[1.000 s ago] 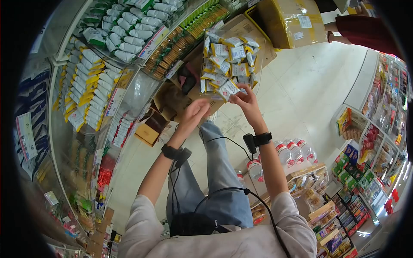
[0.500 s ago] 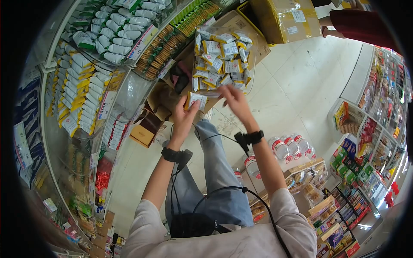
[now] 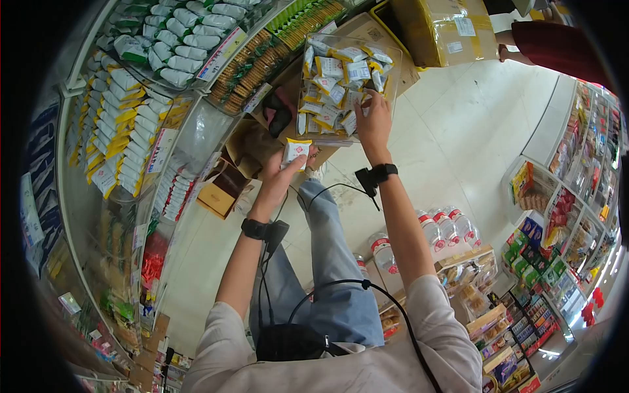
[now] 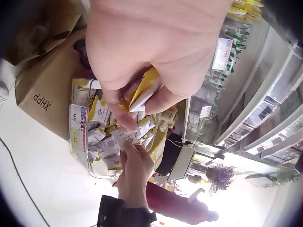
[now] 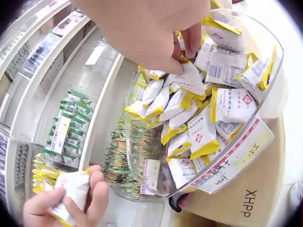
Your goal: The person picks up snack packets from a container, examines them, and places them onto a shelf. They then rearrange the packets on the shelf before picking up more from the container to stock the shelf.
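My left hand (image 3: 276, 183) holds a white snack packet (image 3: 297, 152) with yellow ends, thumb across its front, just in front of a clear plastic bin (image 5: 281, 52). Many similar packets (image 5: 203, 130) lie in a loose heap in that bin. Over the heap, my right hand (image 3: 375, 128) reaches down with bent fingers. It pinches one white packet (image 4: 125, 138) between thumb and fingertips, as the left wrist view shows. A handwritten price card (image 5: 234, 158) hangs on the bin's front.
The bin rests over a brown carton (image 5: 236, 205). Shelves at the left bear stacked yellow-and-white packets (image 3: 121, 128) and green-and-white ones (image 3: 187, 52). Packs of cookies (image 3: 252, 72) lie beside the bin. A taped box (image 3: 445, 33) and a person in dark red clothing (image 3: 557, 49) are beyond.
A packet has passed from the right hand at the bin's near edge to the left hand. The right hand has then moved back onto the heap and pinched another packet.
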`<action>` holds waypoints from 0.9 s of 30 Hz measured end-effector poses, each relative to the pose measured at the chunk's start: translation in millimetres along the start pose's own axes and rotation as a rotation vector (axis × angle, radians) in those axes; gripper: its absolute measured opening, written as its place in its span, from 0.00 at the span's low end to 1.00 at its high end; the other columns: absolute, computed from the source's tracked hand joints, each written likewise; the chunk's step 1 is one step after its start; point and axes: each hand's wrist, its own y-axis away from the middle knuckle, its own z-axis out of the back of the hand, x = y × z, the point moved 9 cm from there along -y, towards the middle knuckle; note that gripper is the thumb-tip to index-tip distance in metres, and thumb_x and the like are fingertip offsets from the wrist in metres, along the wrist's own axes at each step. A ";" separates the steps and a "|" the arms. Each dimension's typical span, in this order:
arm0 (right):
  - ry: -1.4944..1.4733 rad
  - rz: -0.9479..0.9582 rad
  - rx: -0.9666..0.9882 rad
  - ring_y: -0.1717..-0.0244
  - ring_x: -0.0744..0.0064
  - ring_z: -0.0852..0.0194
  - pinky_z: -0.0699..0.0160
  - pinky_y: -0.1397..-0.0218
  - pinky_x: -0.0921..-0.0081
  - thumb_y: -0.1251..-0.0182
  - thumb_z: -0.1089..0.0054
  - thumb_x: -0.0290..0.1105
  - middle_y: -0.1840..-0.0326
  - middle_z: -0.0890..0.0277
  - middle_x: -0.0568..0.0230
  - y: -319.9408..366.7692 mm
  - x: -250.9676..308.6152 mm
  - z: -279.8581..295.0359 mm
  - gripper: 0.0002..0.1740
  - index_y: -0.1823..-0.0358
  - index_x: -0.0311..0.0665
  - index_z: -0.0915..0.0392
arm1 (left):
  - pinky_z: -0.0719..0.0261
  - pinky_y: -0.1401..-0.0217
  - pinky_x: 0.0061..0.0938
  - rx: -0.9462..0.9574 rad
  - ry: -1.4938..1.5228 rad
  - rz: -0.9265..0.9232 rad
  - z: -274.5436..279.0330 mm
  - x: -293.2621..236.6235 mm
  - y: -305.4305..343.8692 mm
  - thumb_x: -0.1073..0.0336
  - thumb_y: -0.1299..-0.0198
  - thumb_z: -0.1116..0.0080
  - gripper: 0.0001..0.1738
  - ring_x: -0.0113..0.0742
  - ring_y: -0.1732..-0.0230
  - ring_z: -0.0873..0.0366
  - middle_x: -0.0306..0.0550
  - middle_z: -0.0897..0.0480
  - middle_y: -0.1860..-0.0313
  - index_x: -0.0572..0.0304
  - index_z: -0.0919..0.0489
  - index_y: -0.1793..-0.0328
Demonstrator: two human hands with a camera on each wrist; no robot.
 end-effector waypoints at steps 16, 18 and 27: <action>-1.046 -0.242 0.674 0.55 0.74 0.21 0.18 0.44 0.73 0.31 0.30 0.28 0.46 0.17 0.59 106.8 94.5 -3.9 0.16 0.45 0.31 0.19 | 0.23 0.35 0.34 0.093 0.454 0.175 0.4 19.9 -0.5 0.52 0.20 0.53 0.23 0.33 0.34 0.23 0.40 0.22 0.35 0.54 0.28 0.27; -0.970 -0.177 0.606 0.55 0.72 0.21 0.18 0.46 0.73 0.32 0.30 0.28 0.47 0.16 0.59 105.1 95.9 -3.7 0.15 0.46 0.32 0.18 | 0.21 0.39 0.34 0.062 0.328 0.113 1.5 16.3 1.2 0.52 0.20 0.52 0.23 0.33 0.37 0.23 0.41 0.22 0.35 0.52 0.28 0.26; -0.635 -0.193 0.380 0.47 0.60 0.20 0.21 0.42 0.65 0.31 0.38 0.24 0.50 0.21 0.55 74.7 38.4 -15.3 0.09 0.52 0.34 0.17 | 0.20 0.52 0.31 -0.006 0.291 0.108 15.1 15.9 6.8 0.54 0.21 0.49 0.25 0.37 0.51 0.19 0.48 0.22 0.40 0.49 0.32 0.22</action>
